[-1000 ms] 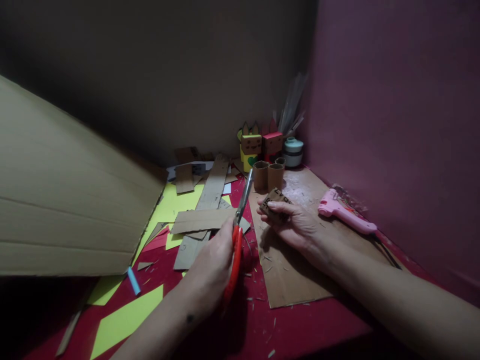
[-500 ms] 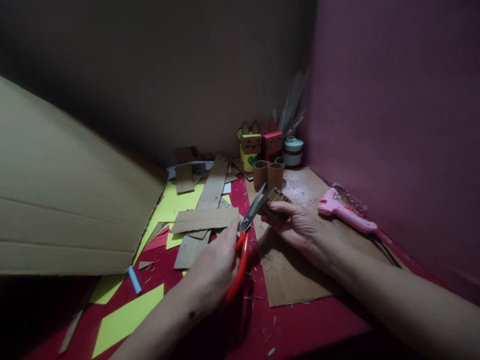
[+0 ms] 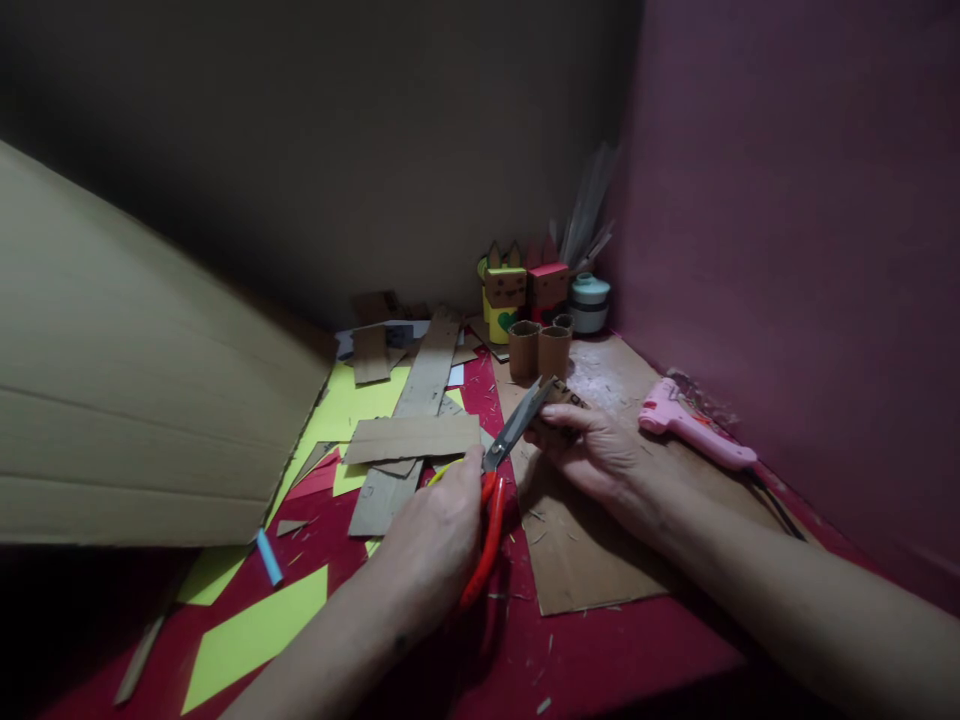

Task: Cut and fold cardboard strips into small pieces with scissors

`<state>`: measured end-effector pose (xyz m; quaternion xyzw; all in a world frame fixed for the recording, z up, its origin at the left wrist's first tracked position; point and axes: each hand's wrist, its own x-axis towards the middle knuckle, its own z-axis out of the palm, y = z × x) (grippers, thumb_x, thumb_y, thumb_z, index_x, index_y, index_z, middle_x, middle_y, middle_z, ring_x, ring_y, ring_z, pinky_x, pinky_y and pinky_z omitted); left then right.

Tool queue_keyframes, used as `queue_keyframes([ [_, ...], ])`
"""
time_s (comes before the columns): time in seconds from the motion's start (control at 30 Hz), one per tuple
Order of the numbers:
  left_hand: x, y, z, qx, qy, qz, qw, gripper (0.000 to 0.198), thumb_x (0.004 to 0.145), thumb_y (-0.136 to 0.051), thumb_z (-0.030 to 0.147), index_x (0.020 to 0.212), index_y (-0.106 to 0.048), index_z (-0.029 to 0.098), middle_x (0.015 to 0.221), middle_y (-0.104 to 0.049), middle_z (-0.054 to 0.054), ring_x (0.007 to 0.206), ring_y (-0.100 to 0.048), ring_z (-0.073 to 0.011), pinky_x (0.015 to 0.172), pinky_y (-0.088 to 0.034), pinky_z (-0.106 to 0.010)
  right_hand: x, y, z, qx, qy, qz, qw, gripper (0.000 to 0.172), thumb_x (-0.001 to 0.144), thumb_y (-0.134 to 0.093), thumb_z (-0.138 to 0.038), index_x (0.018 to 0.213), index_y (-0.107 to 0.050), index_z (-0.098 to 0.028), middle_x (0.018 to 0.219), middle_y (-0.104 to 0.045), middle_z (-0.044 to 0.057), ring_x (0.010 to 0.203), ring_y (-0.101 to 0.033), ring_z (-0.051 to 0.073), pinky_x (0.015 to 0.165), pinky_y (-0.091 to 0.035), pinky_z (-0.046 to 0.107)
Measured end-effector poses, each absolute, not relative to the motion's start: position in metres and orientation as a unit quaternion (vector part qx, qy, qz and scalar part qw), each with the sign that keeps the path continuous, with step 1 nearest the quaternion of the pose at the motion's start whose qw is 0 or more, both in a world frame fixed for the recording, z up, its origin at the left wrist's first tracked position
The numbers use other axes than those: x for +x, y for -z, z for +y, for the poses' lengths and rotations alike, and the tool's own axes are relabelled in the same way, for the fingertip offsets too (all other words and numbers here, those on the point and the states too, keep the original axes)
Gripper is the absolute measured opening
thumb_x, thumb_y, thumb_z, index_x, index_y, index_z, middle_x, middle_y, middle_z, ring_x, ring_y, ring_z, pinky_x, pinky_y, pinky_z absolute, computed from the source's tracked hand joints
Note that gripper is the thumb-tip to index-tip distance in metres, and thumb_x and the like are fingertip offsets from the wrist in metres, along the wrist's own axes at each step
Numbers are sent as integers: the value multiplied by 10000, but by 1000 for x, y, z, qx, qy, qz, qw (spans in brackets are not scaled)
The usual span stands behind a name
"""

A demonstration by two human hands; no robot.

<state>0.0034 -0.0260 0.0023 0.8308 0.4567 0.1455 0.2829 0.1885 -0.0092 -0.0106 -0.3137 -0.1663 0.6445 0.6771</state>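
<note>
My left hand (image 3: pixel 435 535) is closed round the red handles of a pair of scissors (image 3: pixel 501 470). The blades point up and right, and their tips meet a small brown cardboard piece (image 3: pixel 562 400) with dark print on it. My right hand (image 3: pixel 596 450) pinches that piece from above, fingers curled over it. Both hands hover over a brown cardboard sheet (image 3: pixel 577 540) lying on the red table top (image 3: pixel 600 650).
A large cardboard panel (image 3: pixel 127 400) leans in from the left. Yellow paper (image 3: pixel 255 635) and cardboard strips (image 3: pixel 409 437) litter the middle. Two cardboard tubes (image 3: pixel 538 348), small box figures (image 3: pixel 523 285) and a pale jar (image 3: pixel 589 302) stand in the corner. A pink glue gun (image 3: pixel 694 430) lies at the right wall.
The scissors have swung from pointing nearly straight away to pointing right, and their tips have reached the cardboard piece. My right hand has stayed almost still.
</note>
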Motion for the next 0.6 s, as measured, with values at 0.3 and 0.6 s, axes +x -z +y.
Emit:
queue_keyframes([
  [0.3,3,-8,-28,833,-198,428,288,357,752,-539,205,1108,-560,203,700,-668,-70,539,-593,-211,512,-367,-263,189,8,-9,-332,-656,-145,662,185,522,-651,-5,629,-645,-156,631,-639,7,614,-565,131,642,-489,283],
  [0.6,11,-11,-27,826,-164,460,281,387,850,-437,257,1231,-474,204,914,-688,-106,793,-645,-259,674,-448,-327,191,9,-10,-352,-644,-190,652,115,509,-703,-96,570,-631,-162,567,-627,16,555,-555,140,568,-451,285],
])
